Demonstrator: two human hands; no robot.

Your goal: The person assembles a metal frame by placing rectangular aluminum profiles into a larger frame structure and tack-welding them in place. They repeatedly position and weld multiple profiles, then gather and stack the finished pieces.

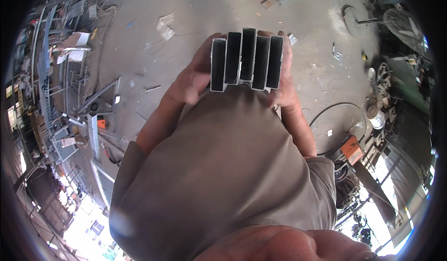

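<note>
Several rectangular metal tubes [241,58] stand side by side in a bundle in front of my chest, their open, hollow ends facing up. The ends sit at uneven heights, the middle one reaching farthest forward. My left hand [194,77] presses against the left side of the bundle, its fingers wrapping round the far side. On the right side my right hand [285,77] grips the bundle the same way. The lower lengths of the tubes are hidden beneath their ends.
A grey concrete floor [186,10] carries scraps and a clear plastic piece [165,26]. Metal frames and bars [91,98] crowd the left. To the right are a large fan [402,26], a white bucket [376,117], an orange panel [351,149] and a looped cable [340,105].
</note>
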